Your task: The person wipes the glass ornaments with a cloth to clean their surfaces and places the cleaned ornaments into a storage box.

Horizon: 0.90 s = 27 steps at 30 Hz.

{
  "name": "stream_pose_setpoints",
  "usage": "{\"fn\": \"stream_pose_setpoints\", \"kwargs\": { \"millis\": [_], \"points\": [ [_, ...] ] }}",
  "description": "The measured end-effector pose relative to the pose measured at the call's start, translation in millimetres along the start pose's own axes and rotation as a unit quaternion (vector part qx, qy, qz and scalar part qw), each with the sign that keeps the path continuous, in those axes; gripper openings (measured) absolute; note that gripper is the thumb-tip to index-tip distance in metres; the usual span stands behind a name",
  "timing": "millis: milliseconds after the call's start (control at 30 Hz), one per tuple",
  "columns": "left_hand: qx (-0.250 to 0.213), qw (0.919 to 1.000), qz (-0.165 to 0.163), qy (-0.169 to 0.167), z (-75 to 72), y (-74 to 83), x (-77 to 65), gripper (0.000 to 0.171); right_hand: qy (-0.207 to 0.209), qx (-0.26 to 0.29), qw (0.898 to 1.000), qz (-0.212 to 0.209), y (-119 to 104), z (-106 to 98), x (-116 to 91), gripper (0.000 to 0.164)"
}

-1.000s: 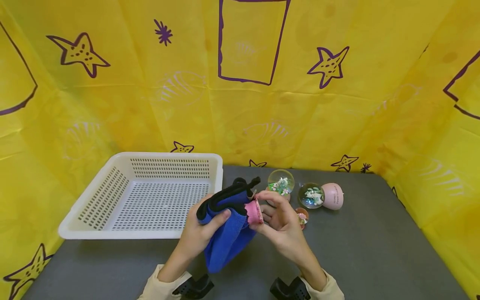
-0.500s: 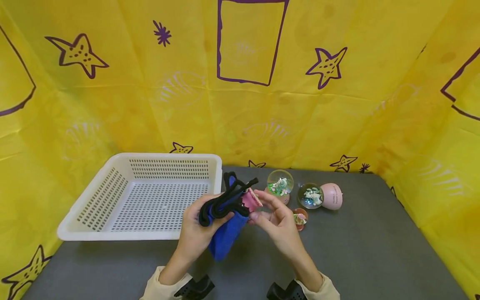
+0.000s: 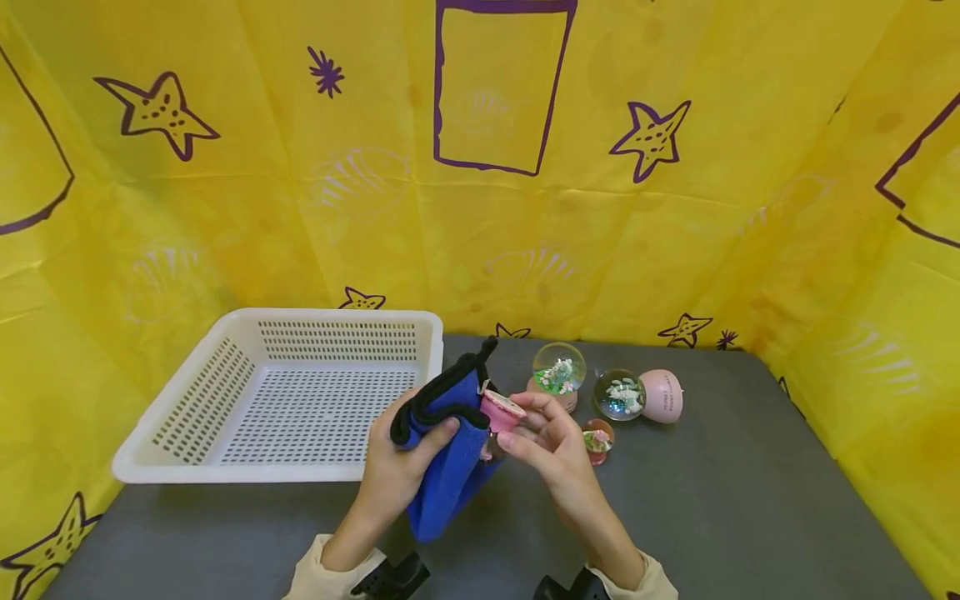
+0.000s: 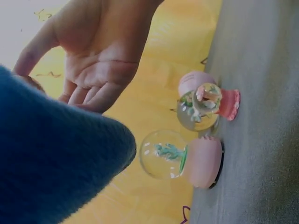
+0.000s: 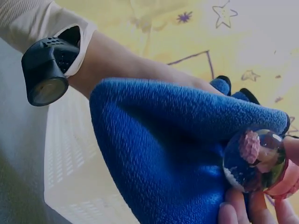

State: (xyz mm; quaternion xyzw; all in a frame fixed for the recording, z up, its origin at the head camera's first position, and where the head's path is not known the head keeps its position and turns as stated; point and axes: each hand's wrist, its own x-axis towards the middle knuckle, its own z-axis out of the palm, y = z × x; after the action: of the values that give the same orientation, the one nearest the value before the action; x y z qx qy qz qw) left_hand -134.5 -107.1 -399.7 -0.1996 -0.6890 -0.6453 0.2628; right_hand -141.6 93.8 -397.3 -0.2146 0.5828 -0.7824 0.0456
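Observation:
My left hand (image 3: 393, 458) grips a folded blue cloth (image 3: 442, 496) with black edging. Between the thumb and fingers of my right hand (image 3: 558, 454) is a small snow globe (image 5: 254, 161), its pink base (image 3: 501, 411) turned up toward the head camera. In the right wrist view the clear ball, with a pink figure inside, lies against the cloth. The cloth hides most of the left hand in both wrist views.
A white perforated basket (image 3: 127, 458) stands at the left. Right of the hands are an upright snow globe (image 3: 557, 375), a larger one (image 3: 662, 396) lying on its side, and a small one (image 3: 597, 442). A yellow patterned curtain (image 3: 480, 225) encloses the grey table (image 3: 720, 500).
The small snow globe has turned in my right hand, so its base now faces more upward. The cloth has shifted and spread in my left hand. The other globes have stayed in place.

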Motion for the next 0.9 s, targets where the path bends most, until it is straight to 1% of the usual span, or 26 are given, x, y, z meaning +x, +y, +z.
{"fn": "stream_pose_setpoints", "kwargs": {
  "millis": [67, 133, 200, 267, 333, 433, 467, 500, 533, 600, 667, 767, 833, 900],
  "points": [
    [0.001, 1.0000, 0.000, -0.003, -0.4, -0.4, -0.3, 0.035, 0.002, -0.014, 1.000, 0.010, -1, 1, 0, 0.036],
    [0.007, 0.9999, 0.007, -0.011, -1.1, -1.0, -0.1, 0.037, 0.001, -0.022, 1.000, 0.017, -2, 1, 0, 0.039],
    [0.013, 0.9995, 0.015, -0.024, -1.9, -1.2, 0.3, 0.039, -0.005, -0.024, 0.999, 0.023, -3, 1, 1, 0.043],
    [0.021, 0.9994, 0.017, -0.023, -2.8, -0.9, 0.3, 0.041, -0.016, -0.015, 0.999, 0.025, -4, 0, 1, 0.045],
    [0.025, 0.9997, 0.004, -0.005, -3.1, 0.0, 0.6, 0.038, -0.029, 0.007, 0.999, 0.027, -5, -1, 2, 0.040],
    [0.018, 0.9985, -0.033, 0.040, -3.3, 1.7, 1.8, 0.028, -0.039, 0.041, 0.998, 0.025, -7, -2, 2, 0.032],
    [0.013, 0.9979, -0.038, 0.051, -3.2, 1.7, 2.5, 0.024, -0.043, 0.049, 0.998, 0.022, -7, -2, 2, 0.030],
    [0.012, 0.9974, -0.045, 0.055, -3.3, 2.0, 2.7, 0.023, -0.042, 0.052, 0.998, 0.022, -7, -2, 2, 0.027],
    [0.011, 0.9977, -0.042, 0.052, -3.5, 1.8, 3.0, 0.023, -0.042, 0.051, 0.998, 0.023, -8, -1, 2, 0.025],
    [0.010, 0.9994, -0.022, 0.025, -3.9, 1.2, 2.7, 0.029, -0.042, 0.040, 0.998, 0.026, -8, 0, 1, 0.021],
    [0.010, 0.9998, 0.002, -0.019, -4.0, 0.3, 2.3, 0.038, -0.036, 0.020, 0.999, 0.035, -9, 0, 1, 0.019],
    [0.018, 0.9955, 0.033, -0.086, -3.9, -1.2, 2.4, 0.051, -0.031, -0.017, 0.998, 0.054, -10, 0, 1, 0.017],
    [0.027, 0.9927, 0.042, -0.110, -3.9, -2.2, 2.5, 0.054, -0.036, -0.036, 0.997, 0.061, -11, -1, 1, 0.018],
    [0.039, 0.9915, 0.051, -0.113, -4.1, -2.8, 2.6, 0.056, -0.048, -0.049, 0.995, 0.067, -11, -2, 1, 0.023]
  ]
}}
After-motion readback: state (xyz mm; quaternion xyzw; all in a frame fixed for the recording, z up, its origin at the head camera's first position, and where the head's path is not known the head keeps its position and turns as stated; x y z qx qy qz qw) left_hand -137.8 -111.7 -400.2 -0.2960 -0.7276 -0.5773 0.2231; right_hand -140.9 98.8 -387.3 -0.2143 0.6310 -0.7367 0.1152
